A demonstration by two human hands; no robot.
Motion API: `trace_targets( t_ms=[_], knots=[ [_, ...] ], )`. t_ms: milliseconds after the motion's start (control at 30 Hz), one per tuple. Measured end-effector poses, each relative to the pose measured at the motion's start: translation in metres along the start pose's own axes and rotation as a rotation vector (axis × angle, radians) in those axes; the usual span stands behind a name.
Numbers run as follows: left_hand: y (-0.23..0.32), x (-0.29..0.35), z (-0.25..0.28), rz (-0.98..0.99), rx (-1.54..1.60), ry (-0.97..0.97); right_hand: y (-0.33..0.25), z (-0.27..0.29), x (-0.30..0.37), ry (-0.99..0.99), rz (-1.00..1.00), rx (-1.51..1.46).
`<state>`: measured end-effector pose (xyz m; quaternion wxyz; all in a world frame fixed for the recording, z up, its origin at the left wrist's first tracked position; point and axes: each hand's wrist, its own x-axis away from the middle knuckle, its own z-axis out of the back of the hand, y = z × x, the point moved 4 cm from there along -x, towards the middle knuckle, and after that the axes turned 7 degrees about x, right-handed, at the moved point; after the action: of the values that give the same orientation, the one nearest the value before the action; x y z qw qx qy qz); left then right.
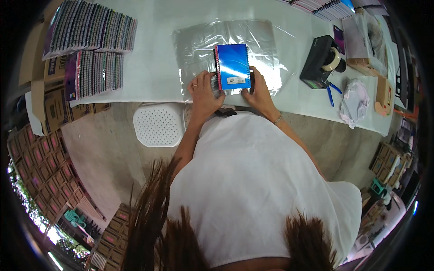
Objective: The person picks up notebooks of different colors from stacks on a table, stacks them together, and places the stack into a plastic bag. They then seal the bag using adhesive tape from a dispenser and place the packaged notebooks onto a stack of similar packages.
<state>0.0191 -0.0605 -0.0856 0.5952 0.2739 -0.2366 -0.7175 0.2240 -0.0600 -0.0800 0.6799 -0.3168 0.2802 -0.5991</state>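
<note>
A stack of small spiral notebooks with a blue cover on top (233,65) lies in front of me, close to the table's near edge. Underneath it is a sheet of clear plastic film (194,47), spread out and shiny. My left hand (205,95) grips the stack's lower left side, by the pink spiral binding. On the opposite side, my right hand (261,92) holds the lower right edge, thumb toward the front. How many notebooks are under the top cover cannot be told.
Rows of spiral notebooks (92,27) fill the far left beside cardboard boxes (56,106). On the right are a black tape dispenser (316,63), blue-handled pliers (333,92) and crumpled white plastic (355,104). A white stool (158,124) stands below the table (153,58).
</note>
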Motion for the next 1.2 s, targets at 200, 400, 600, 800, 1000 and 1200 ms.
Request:
trace_targets(
  t_ms=[200, 400, 600, 800, 1000, 1200],
  knots=[
    [-0.001, -0.003, -0.006, 0.022, -0.044, 0.059, 0.005, 0.002, -0.009, -0.066, -0.119, 0.0],
    [-0.001, -0.01, -0.008, 0.085, -0.091, 0.073, 0.006, 0.004, -0.02, 0.044, -0.053, -0.017],
    [-0.003, -0.014, -0.012, 0.104, -0.112, 0.107, 0.008, 0.008, -0.03, 0.005, -0.146, -0.05],
    [-0.005, -0.017, -0.014, 0.116, -0.091, 0.131, 0.005, 0.01, -0.033, 0.02, -0.17, -0.014],
    [-0.003, -0.018, -0.013, 0.151, -0.065, 0.13, 0.013, 0.009, -0.033, 0.05, -0.137, -0.034],
    [-0.006, 0.006, 0.02, 0.018, 0.103, 0.075, 0.026, 0.041, 0.001, 0.195, -0.127, 0.337]
  ],
)
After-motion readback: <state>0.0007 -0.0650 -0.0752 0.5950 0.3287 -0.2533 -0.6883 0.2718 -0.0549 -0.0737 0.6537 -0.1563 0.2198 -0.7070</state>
